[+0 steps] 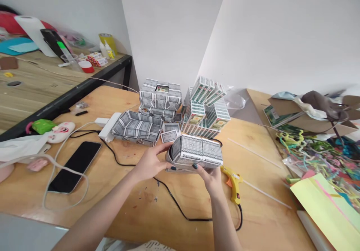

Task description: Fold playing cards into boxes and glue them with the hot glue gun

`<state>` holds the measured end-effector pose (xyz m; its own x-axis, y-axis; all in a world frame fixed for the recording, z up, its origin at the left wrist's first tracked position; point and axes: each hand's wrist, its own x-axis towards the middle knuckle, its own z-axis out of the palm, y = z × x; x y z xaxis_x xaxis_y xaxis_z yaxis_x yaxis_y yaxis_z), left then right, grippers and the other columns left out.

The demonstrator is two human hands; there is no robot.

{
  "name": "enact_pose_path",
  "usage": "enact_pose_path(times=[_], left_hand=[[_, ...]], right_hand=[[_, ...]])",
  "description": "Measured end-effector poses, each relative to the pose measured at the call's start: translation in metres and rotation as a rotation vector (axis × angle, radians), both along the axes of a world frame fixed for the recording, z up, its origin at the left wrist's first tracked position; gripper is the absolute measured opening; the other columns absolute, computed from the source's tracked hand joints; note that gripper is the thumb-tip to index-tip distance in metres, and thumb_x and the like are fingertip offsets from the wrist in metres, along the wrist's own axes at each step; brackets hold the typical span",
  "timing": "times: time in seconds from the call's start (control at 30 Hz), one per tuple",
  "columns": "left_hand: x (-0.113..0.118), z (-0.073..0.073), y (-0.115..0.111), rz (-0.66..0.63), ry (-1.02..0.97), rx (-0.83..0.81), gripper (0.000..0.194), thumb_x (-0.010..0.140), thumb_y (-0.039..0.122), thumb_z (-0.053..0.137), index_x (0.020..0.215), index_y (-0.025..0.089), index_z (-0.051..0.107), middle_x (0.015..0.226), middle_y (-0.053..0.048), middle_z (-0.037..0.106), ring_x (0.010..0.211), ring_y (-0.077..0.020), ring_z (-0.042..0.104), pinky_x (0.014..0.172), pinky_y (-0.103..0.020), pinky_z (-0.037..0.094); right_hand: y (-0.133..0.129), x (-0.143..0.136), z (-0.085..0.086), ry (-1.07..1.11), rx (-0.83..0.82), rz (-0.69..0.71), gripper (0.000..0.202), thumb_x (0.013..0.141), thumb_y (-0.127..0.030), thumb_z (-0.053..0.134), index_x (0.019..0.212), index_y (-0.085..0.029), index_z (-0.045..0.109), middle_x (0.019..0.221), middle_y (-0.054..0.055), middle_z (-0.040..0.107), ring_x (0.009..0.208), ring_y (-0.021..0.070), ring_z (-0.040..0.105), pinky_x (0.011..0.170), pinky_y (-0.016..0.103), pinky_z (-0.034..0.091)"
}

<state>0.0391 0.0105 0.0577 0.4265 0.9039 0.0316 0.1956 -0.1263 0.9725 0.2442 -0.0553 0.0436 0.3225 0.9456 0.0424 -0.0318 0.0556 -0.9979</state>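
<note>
Between my two hands is a box made of grey-patterned playing cards (201, 148), held above the table. My left hand (153, 162) grips its left end, thumb on the near side. My right hand (208, 176) holds the near right side, its thumb on the front and the other fingers hidden. Behind it lie loose playing cards (170, 135). An open tray built of playing cards (137, 127) sits to the left, and a taller playing-card structure (160, 95) stands behind that. Stacked card packs (208, 108) rise at the back. A yellow glue gun (233, 183) lies beside my right hand.
A smartphone (74, 167) and white cable lie at left, near a white power strip (110, 126). A black cord (171, 194) crosses the wooden table. Clear glue sticks (254, 153) lie at right. Colourful craft scraps (317, 157) and a cardboard box (306, 118) fill the right side.
</note>
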Motion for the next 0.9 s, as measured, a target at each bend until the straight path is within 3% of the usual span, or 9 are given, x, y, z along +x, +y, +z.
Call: enact_pose_path(times=[0.17,0.27,0.33,0.43,0.53,0.6,0.67,0.77,0.9], left_hand=[[-0.012,0.024,-0.013,-0.043,0.240,0.191,0.059,0.062,0.020,0.075,0.119,0.019,0.058,0.122,-0.008,0.063,0.112,-0.0260,0.058,0.098,-0.041,0.046],[-0.023,0.041,-0.024,-0.020,0.342,0.356,0.056,0.063,0.025,0.074,0.117,0.021,0.059,0.118,-0.007,0.065,0.106,-0.0248,0.062,0.092,-0.037,0.050],[-0.029,0.047,-0.029,0.009,0.405,0.482,0.048,0.067,0.024,0.069,0.115,0.021,0.061,0.113,-0.006,0.068,0.100,-0.0238,0.064,0.089,-0.036,0.051],[-0.034,0.048,-0.033,0.046,0.478,0.565,0.048,0.067,0.021,0.065,0.115,0.020,0.060,0.110,-0.006,0.069,0.097,-0.0233,0.065,0.088,-0.035,0.052],[-0.035,0.048,-0.036,0.031,0.519,0.536,0.053,0.067,0.021,0.065,0.119,0.020,0.057,0.114,-0.005,0.066,0.101,-0.0228,0.064,0.088,-0.034,0.051],[-0.034,0.050,-0.040,0.026,0.534,0.536,0.051,0.067,0.019,0.065,0.117,0.021,0.057,0.114,-0.005,0.066,0.101,-0.0227,0.063,0.087,-0.034,0.051],[-0.034,0.050,-0.044,0.036,0.554,0.562,0.048,0.065,0.017,0.064,0.113,0.021,0.058,0.110,-0.005,0.068,0.098,-0.0231,0.064,0.087,-0.036,0.051],[-0.036,0.049,-0.050,0.047,0.597,0.608,0.048,0.065,0.015,0.064,0.112,0.020,0.058,0.108,-0.006,0.068,0.097,-0.0239,0.064,0.088,-0.039,0.050],[-0.038,0.049,-0.052,0.042,0.619,0.594,0.049,0.066,0.016,0.064,0.114,0.021,0.056,0.110,-0.006,0.067,0.099,-0.0242,0.062,0.088,-0.039,0.050]], right_hand=[[-0.007,0.009,-0.008,0.000,-0.014,0.128,0.069,0.068,-0.052,0.070,0.127,-0.022,0.049,0.119,0.012,0.063,0.111,0.0289,0.058,0.094,0.045,0.046],[-0.005,0.024,-0.001,0.086,0.076,0.176,0.075,0.072,-0.076,0.042,0.129,-0.028,0.048,0.133,0.010,0.053,0.123,0.0297,0.049,0.096,0.048,0.045],[0.007,0.033,0.006,0.123,0.128,0.178,0.076,0.075,-0.080,0.024,0.129,-0.031,0.047,0.134,0.007,0.052,0.126,0.0279,0.046,0.100,0.050,0.042],[0.041,0.037,0.013,-0.007,0.124,0.237,0.040,0.085,-0.055,0.046,0.112,-0.029,0.058,0.109,0.006,0.066,0.105,0.0247,0.062,0.094,0.046,0.047],[0.090,0.023,0.012,-0.526,-0.002,0.494,0.035,0.086,-0.047,0.044,0.100,-0.022,0.064,0.097,0.009,0.068,0.084,0.0221,0.067,0.073,0.038,0.055],[0.121,0.007,0.005,-0.640,-0.007,0.564,0.028,0.081,-0.042,0.052,0.089,-0.021,0.069,0.091,0.010,0.069,0.072,0.0214,0.066,0.073,0.038,0.054],[0.144,-0.009,-0.003,-0.722,0.000,0.604,0.017,0.073,-0.032,0.062,0.086,-0.024,0.070,0.098,0.010,0.068,0.078,0.0221,0.065,0.083,0.037,0.050],[0.162,-0.025,-0.017,-0.821,-0.014,0.615,0.032,0.057,-0.018,0.073,0.089,-0.026,0.070,0.109,0.011,0.065,0.092,0.0262,0.063,0.087,0.036,0.046],[0.164,-0.028,-0.027,-0.888,-0.029,0.579,0.022,0.055,-0.021,0.077,0.075,-0.023,0.067,0.105,0.012,0.064,0.091,0.0240,0.063,0.082,0.031,0.046]])
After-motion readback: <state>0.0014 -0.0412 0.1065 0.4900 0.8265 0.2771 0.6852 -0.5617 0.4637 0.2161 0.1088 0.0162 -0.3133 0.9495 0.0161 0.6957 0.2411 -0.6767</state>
